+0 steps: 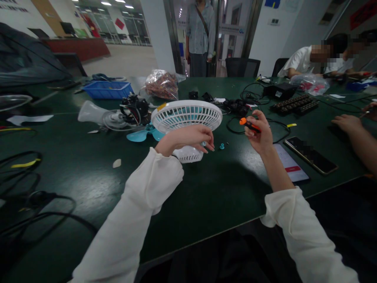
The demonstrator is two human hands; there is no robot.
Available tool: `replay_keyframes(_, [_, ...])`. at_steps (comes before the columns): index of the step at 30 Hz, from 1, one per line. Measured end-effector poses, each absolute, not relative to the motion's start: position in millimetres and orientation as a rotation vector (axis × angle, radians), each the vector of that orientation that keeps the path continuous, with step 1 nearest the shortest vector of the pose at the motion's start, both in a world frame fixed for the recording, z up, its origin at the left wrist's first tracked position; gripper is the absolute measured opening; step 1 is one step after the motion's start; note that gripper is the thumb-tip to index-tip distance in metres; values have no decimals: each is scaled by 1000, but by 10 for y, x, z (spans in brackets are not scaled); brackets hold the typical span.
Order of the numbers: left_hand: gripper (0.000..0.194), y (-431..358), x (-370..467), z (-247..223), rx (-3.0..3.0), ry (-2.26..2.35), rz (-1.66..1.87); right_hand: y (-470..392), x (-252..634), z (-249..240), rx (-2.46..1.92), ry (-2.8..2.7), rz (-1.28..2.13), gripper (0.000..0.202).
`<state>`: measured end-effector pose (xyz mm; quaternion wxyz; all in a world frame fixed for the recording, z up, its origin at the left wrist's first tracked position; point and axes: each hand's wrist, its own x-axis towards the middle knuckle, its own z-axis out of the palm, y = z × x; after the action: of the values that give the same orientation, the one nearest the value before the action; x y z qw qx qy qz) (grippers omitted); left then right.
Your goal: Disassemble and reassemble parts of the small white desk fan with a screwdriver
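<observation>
A small white desk fan (pixel 203 118) stands on the table, its slatted grille tilted upward and its base (pixel 188 154) low in front. My left hand (pixel 191 137) hangs before the fan with loosely bent fingers and nothing in them; whether it touches the fan is unclear. In my right hand (pixel 259 133), raised to the right of the fan, is a screwdriver (pixel 250 125) with an orange and black handle; its shaft cannot be made out. Light-blue fan blades (pixel 138 136) lie left of the base. A small teal cap (pixel 222 146) rests between my hands.
Beyond the fan are a blue tray (pixel 107 91), a bag of reddish-brown pieces (pixel 161 84) and black cables (pixel 247 94). Two phones (pixel 310 155) lie at the right, near another person's hand (pixel 349 125). Cables (pixel 38 196) also cover the left side. One person (pixel 202 35) stands opposite.
</observation>
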<state>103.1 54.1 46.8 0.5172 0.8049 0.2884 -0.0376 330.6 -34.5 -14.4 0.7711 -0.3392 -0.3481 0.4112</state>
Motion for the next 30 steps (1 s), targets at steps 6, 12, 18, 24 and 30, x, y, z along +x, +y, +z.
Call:
replay_keyframes(6, [24,612,1011,356,1821,698,-33,-337,3296,-181,-866,-910,765,39])
replay_keyframes(12, [27,634,1034,316,1763,716,-13,-354,3335,-192,-914,-945,762,39])
replay_keyframes(18, [26,568,1059,382,1823,771,-10,-367,3326,-204,-985,-1072,789,38])
replay_keyframes(24, [26,467,1094,477,1861,824,-33,-356,3289,-203,-988,-1029,820,39])
replay_keyframes(30, [25,419,1114,535,1884,857,-52,-339,3298,-230,-981,-1128,741,33])
